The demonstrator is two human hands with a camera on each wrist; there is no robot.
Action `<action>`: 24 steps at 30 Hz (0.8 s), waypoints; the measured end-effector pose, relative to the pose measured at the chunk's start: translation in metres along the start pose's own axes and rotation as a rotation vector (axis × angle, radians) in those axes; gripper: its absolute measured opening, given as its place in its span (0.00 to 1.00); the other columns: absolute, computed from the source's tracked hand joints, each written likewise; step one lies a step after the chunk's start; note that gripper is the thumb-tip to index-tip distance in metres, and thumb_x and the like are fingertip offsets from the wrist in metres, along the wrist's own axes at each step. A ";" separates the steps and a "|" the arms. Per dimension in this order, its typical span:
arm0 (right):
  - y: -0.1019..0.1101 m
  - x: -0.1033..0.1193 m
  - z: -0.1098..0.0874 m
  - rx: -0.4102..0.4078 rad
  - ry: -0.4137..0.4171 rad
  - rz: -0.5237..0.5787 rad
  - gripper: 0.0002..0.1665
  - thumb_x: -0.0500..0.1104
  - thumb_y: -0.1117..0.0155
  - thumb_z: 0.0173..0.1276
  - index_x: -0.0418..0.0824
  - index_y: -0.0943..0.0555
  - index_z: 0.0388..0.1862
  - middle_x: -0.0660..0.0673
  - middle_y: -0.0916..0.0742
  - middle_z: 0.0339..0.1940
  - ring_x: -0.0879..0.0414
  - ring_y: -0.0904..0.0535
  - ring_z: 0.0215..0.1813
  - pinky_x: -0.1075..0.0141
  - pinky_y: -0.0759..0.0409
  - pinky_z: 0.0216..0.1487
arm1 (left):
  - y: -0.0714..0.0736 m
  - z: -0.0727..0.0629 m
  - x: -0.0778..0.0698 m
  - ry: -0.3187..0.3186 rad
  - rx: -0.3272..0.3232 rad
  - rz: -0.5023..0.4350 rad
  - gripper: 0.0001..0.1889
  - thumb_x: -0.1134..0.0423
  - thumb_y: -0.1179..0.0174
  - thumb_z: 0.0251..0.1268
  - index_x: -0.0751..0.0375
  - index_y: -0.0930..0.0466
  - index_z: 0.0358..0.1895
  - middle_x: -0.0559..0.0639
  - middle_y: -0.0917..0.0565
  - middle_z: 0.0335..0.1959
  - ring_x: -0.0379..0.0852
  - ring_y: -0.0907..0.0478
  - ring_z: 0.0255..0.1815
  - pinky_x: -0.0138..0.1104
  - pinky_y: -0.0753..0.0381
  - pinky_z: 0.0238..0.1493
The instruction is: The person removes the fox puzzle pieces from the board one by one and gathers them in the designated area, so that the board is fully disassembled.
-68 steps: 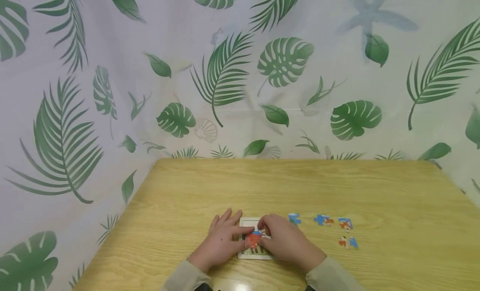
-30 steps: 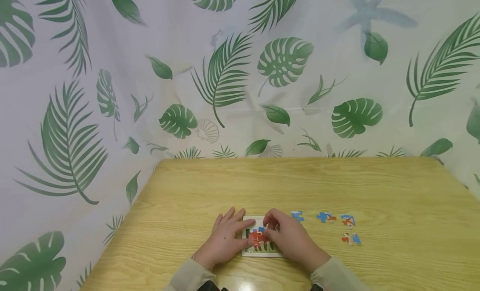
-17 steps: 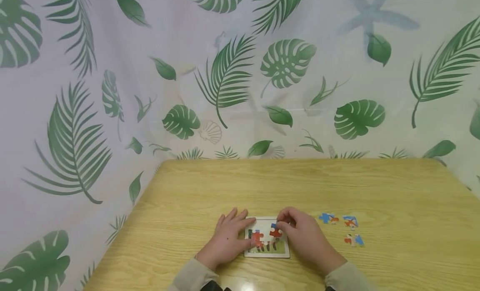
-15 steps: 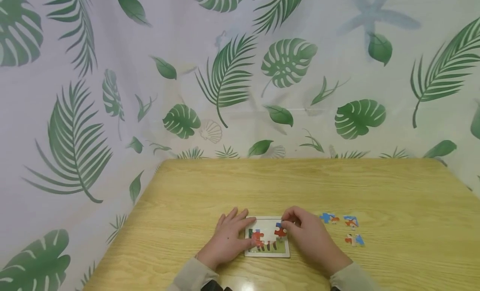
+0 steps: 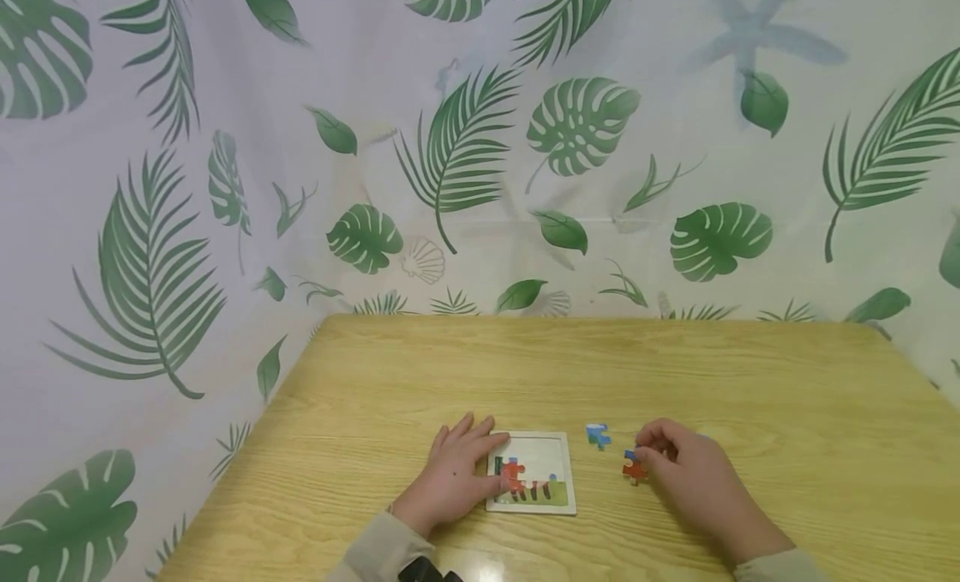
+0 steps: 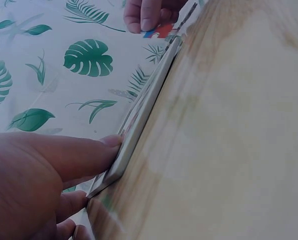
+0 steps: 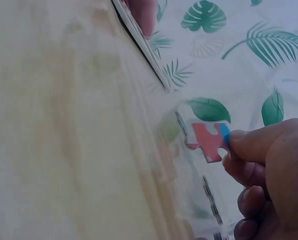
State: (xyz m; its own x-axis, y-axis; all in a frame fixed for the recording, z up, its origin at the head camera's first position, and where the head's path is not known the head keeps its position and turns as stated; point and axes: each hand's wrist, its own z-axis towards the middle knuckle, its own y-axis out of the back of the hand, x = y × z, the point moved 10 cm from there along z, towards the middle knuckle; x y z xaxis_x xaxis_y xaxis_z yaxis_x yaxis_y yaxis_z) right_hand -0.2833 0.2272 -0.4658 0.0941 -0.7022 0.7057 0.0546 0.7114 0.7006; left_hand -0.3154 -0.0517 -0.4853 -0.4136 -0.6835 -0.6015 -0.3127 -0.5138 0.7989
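Observation:
My right hand (image 5: 693, 475) pinches a red and blue jigsaw piece (image 5: 634, 468) between thumb and fingers, to the right of a small square puzzle tray (image 5: 542, 457). In the right wrist view this jigsaw piece (image 7: 208, 142) is gripped by its blue edge. My left hand (image 5: 452, 482) rests at the tray's left side with its fingers spread, the thumb over the lower left corner. The left wrist view shows the thumb (image 6: 86, 155) lying along the tray's rim (image 6: 139, 125). Inside the tray, a red piece (image 5: 513, 470) sits at the left, above a green strip with dark stripes (image 5: 555, 492).
A loose blue and green jigsaw piece (image 5: 597, 434) lies on the wooden table (image 5: 420, 365), just beyond the tray's upper right corner. My right hand hides the area where other loose pieces lay. A leaf-print cloth (image 5: 480, 148) hangs behind and along the left side.
My right hand has carried the red and blue piece from inside the tray rightward over the table. The loose blue piece is uncovered; those farther right are now hidden. My left hand stays at the tray.

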 end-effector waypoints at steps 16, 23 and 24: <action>0.009 -0.009 0.004 0.019 0.113 -0.255 0.03 0.42 0.31 0.69 0.47 0.16 0.40 0.60 0.16 0.31 0.61 0.23 0.34 0.56 0.22 0.39 | 0.000 0.000 -0.001 0.001 -0.007 0.019 0.34 0.45 0.34 0.66 0.52 0.28 0.73 0.54 0.39 0.79 0.59 0.54 0.81 0.60 0.65 0.76; 0.006 -0.005 0.004 0.040 0.157 -0.336 0.04 0.44 0.28 0.67 0.49 0.15 0.39 0.58 0.19 0.32 0.62 0.24 0.35 0.56 0.21 0.40 | 0.001 0.000 -0.003 -0.006 -0.004 0.024 0.34 0.46 0.34 0.67 0.53 0.28 0.73 0.55 0.39 0.79 0.60 0.54 0.81 0.61 0.65 0.76; 0.006 -0.004 0.004 0.042 0.163 -0.344 0.04 0.44 0.28 0.67 0.49 0.15 0.39 0.58 0.20 0.31 0.62 0.25 0.34 0.56 0.21 0.39 | 0.000 0.000 -0.003 -0.005 -0.004 0.024 0.34 0.46 0.34 0.67 0.53 0.28 0.73 0.55 0.39 0.79 0.60 0.54 0.81 0.61 0.65 0.76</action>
State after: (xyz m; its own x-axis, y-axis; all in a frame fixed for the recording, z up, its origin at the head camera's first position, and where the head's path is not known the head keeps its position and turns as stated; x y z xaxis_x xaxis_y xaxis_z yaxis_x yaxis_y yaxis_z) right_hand -0.2873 0.2340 -0.4645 0.2342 -0.8838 0.4050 0.0704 0.4309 0.8996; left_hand -0.3144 -0.0503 -0.4835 -0.4256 -0.6927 -0.5822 -0.2996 -0.4993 0.8130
